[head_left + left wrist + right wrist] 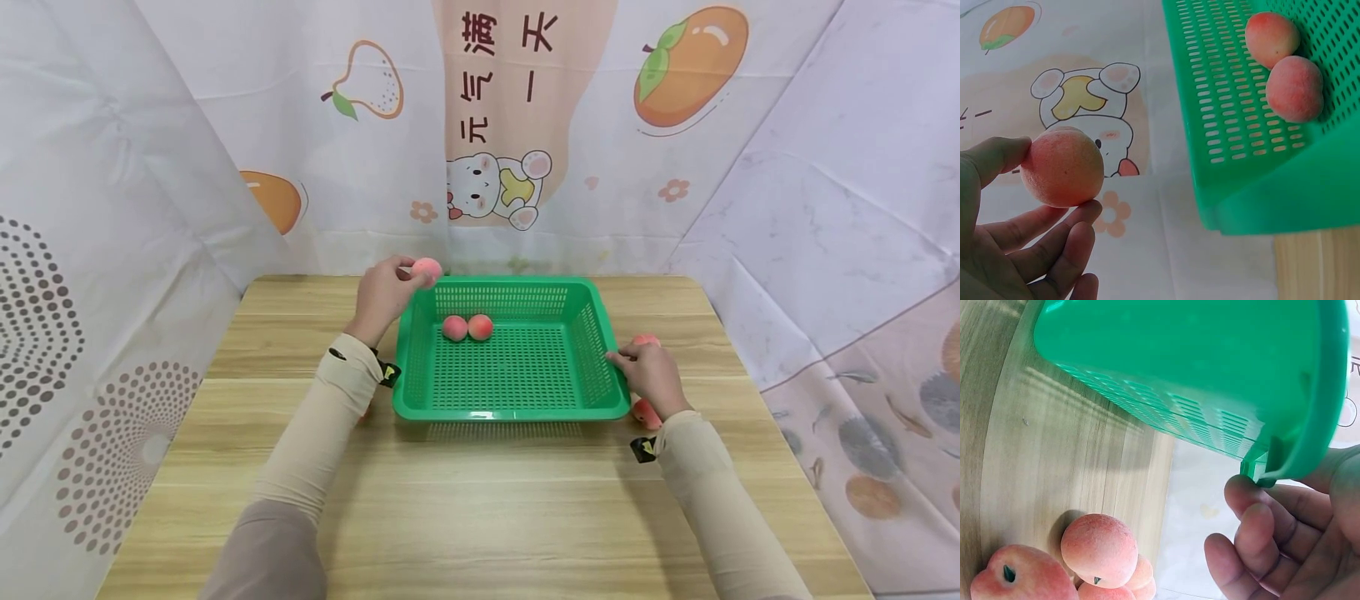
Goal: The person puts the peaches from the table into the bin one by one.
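Fingers of the left hand (381,298) pinch a peach (1063,167) up by the far left corner of a green basket (510,414), while the right hand (652,375) grips the right rim

Two more peaches (468,327) sit side by side, touching, on the basket floor toward the far left; further peaches (1099,550) rest on the wooden table (480,517) beside the right hand, and one (365,414) half shows behind the left wrist; writing on the back cloth (585,133) reads "元气满" and "一天", printed sideways above a cartoon animal (498,190); black tags (389,374) at both wrists bear yellow marks too small to read
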Demonstrator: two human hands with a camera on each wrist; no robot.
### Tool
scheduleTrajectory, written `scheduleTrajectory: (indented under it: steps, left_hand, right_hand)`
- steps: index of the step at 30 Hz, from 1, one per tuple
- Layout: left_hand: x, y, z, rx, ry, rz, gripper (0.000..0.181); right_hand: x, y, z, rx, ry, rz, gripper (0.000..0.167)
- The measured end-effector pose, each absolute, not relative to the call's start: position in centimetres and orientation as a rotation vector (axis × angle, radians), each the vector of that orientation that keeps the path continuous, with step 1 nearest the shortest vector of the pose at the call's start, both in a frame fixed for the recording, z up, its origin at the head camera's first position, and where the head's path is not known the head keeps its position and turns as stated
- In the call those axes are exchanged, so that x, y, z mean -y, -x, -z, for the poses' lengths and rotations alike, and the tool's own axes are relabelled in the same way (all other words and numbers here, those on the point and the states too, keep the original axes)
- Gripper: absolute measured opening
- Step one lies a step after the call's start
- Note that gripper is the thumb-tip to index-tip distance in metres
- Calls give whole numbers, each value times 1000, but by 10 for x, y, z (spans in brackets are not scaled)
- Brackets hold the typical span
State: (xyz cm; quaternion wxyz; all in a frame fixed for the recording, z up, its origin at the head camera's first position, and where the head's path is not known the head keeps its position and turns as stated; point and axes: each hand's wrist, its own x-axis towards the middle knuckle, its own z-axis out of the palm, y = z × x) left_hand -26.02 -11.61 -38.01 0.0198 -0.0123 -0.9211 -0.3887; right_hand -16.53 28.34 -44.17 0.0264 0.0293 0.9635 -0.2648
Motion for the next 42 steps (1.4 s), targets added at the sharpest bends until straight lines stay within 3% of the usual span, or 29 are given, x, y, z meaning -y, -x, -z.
scheduleTrajectory:
  steps: [20,42]
  left_hand:
    - [96,258,394,2882,52,1279,50]
    - [83,259,415,2898,206,1191,36]
  right_hand:
    - [-282,166,440,-2976,-95,823,40]
    - [-281,165,442,-2974,-117,833,38]
